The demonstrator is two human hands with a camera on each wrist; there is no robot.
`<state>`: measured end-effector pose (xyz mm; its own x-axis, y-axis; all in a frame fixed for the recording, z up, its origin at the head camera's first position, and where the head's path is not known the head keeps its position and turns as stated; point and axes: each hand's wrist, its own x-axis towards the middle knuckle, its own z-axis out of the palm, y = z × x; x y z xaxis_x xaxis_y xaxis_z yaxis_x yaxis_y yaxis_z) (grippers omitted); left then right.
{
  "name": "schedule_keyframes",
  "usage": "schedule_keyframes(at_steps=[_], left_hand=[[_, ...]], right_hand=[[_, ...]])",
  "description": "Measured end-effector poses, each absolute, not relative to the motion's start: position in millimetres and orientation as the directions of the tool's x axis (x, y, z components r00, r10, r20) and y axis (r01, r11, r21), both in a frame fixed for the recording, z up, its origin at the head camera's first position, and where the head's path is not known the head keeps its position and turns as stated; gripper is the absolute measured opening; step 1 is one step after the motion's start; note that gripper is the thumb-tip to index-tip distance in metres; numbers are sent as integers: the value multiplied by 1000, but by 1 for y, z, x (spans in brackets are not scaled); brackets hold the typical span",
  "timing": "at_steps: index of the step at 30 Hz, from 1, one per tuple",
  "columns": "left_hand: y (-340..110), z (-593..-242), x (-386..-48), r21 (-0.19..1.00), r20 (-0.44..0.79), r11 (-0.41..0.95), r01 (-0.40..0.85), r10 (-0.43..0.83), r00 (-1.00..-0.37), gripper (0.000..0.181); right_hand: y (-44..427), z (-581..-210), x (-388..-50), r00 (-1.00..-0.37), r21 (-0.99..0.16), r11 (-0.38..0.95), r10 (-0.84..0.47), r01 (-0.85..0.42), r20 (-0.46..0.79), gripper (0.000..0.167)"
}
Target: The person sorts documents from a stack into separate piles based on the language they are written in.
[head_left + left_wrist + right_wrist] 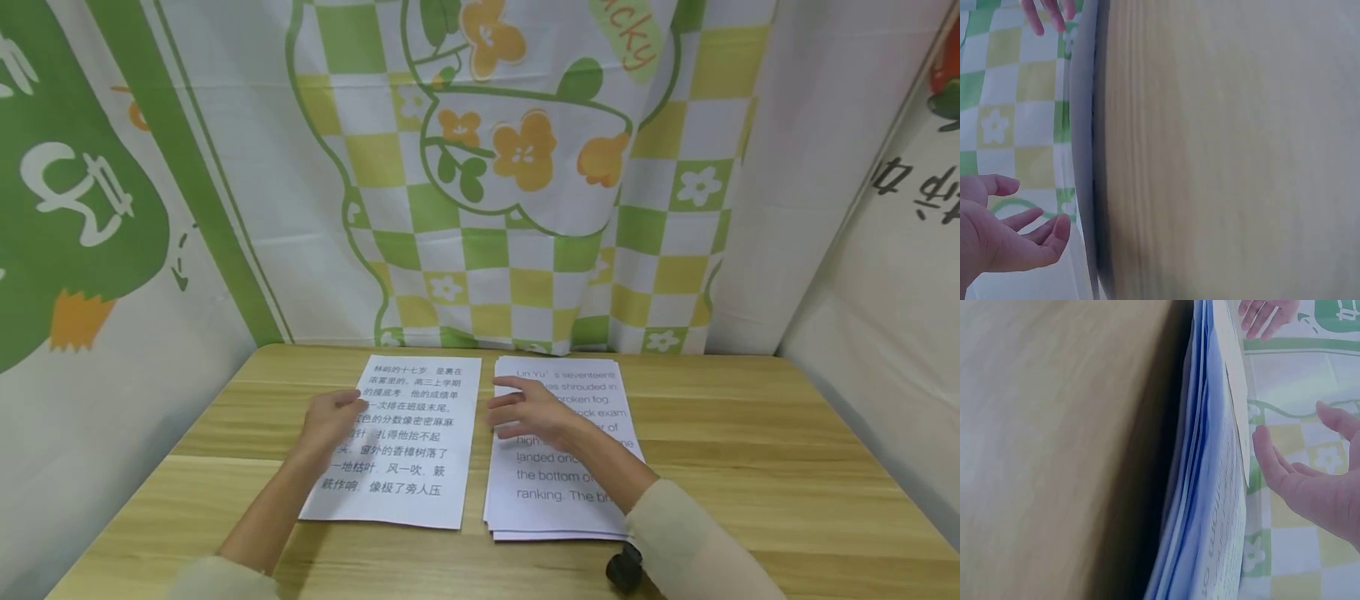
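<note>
A white sheet with printed Chinese text [405, 467] lies on the left of the table. My left hand [327, 425] is over its left edge, fingers relaxed and slightly bent; in the left wrist view the same hand [1013, 234] holds nothing. To the right, a stack of sheets with English print [555, 517] lies with edges slightly uneven. Above its upper part is my right hand [536, 412], fingers spread loosely and pointing left. The right wrist view shows this hand [1313, 481] empty beside the layered stack edges [1194, 456]. Whether either hand touches paper, I cannot tell.
The wooden table [750, 467] extends on both sides of the papers. A patterned curtain [487, 275] hangs behind its back edge. A small black object [624, 568] is by the right sleeve, near the front of the table.
</note>
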<state>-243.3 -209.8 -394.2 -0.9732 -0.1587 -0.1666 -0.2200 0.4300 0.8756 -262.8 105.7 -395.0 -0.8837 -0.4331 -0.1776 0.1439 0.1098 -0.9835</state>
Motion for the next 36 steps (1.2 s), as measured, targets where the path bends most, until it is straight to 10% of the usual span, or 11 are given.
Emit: schedule_keyframes(at_steps=[36], left_hand=[[-88, -394, -239, 959, -232, 208, -192, 190, -954, 43]], right_hand=[[247, -391, -236, -979, -958, 261, -132, 116, -155, 73]])
